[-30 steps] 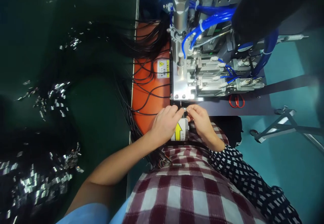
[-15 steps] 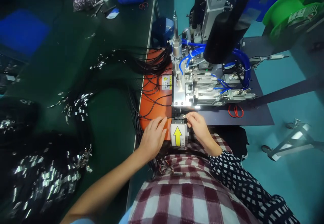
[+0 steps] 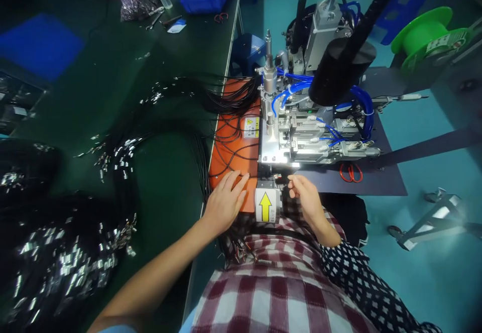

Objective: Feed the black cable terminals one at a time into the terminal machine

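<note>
My left hand (image 3: 226, 203) lies over the orange plate (image 3: 234, 159), fingers stretched out. Its fingertips are beside a thin black cable (image 3: 253, 176) that runs into the front of the machine (image 3: 273, 142). The bared cable end (image 3: 277, 176) shows small coloured wires just right of the feed block. A short gap to the right, my right hand (image 3: 306, 195) is half curled with thumb and index close together; anything between them is too small to make out. Below the cable end sits a white cover with a yellow arrow (image 3: 265, 206).
A bundle of black cables (image 3: 235, 97) lies across the plate's far end. Heaps of cables with shiny ends (image 3: 71, 257) cover the dark table's left. Red-handled scissors (image 3: 351, 173) lie right of my right hand. A black cylinder (image 3: 339, 69) hangs over the machine.
My right hand has drawn back to the right, away from the cable end, which now shows. My left hand stays in about the same place. The view has shifted slightly.
</note>
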{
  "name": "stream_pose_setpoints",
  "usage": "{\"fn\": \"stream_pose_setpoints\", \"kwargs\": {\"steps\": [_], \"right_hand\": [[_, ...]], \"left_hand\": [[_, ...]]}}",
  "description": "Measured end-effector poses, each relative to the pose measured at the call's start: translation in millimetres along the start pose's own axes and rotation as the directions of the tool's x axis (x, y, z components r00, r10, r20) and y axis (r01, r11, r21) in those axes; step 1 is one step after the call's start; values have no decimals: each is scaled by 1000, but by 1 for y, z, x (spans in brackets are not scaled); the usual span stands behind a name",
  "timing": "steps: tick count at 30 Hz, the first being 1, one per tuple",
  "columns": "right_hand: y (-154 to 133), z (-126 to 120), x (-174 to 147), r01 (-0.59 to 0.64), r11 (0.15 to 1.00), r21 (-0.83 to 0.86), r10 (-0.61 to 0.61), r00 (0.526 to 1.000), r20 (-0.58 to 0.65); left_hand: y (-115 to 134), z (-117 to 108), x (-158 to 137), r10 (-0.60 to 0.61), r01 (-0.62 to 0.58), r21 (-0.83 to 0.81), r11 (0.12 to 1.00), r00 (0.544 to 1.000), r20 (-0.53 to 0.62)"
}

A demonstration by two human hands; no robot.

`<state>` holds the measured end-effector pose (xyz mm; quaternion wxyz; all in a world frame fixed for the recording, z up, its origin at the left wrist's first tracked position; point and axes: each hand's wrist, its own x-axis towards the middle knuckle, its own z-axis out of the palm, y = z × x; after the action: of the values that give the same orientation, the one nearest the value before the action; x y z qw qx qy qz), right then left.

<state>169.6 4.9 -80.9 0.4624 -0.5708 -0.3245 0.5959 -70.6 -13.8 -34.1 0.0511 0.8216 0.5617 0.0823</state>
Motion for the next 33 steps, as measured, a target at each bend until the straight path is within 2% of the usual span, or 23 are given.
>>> {"fn": "stream_pose_setpoints", "kwargs": {"steps": [5, 8, 9, 11, 13, 15, 17, 19, 21, 23, 27, 30, 33], "right_hand": [[-2, -8, -6, -2, 1000, 23, 3, 999, -46], [-6, -16, -13, -1, 1000, 13, 1, 999, -52], [-8, -19, -15, -9, 1000, 16, 10, 998, -55], [-12, -24, -20, -26, 999, 26, 27, 998, -58], [-15, -26, -23, -21, 999, 24, 22, 998, -52], [-19, -26, -24, -2, 1000, 8, 2, 999, -35], [-23, -24, -25, 23, 1000, -17, -23, 1000, -11], [-27, -21, -29, 57, 996, -65, -57, 998, 9], [-33, -17, -36, 97, 985, -142, -92, 995, 40], [-38, -11, -46, 136, 964, -228, -113, 987, 114], [-42, 4, -64, 207, 937, -282, -136, 958, 252], [-39, 10, -69, 199, 938, -282, -135, 964, 230], [-37, 12, -67, 184, 943, -278, -127, 969, 211]], "left_hand": [[-21, -16, 42, 41, -38, -116, 992, 999, 18], [-33, -43, 42, 125, -108, -308, 945, 991, 36], [-36, -53, 36, 208, -160, -355, 921, 973, 103], [-40, -68, 21, 378, -271, -344, 899, 878, 295], [-43, -75, 7, 381, -327, -201, 923, 846, 374], [-47, -77, 1, 380, -369, -108, 923, 835, 399], [-50, -78, 1, 409, -375, -164, 912, 818, 405], [-52, -81, 6, 400, -290, -323, 901, 843, 360], [-49, -83, 9, 331, -174, -479, 861, 905, 267], [-43, -81, 9, 248, -113, -548, 829, 952, 180], [-25, -62, -2, 209, -130, -502, 855, 972, 105], [-17, -48, -13, 195, -137, -453, 881, 977, 83], [-14, -45, -18, 193, -133, -405, 905, 975, 110]]}}
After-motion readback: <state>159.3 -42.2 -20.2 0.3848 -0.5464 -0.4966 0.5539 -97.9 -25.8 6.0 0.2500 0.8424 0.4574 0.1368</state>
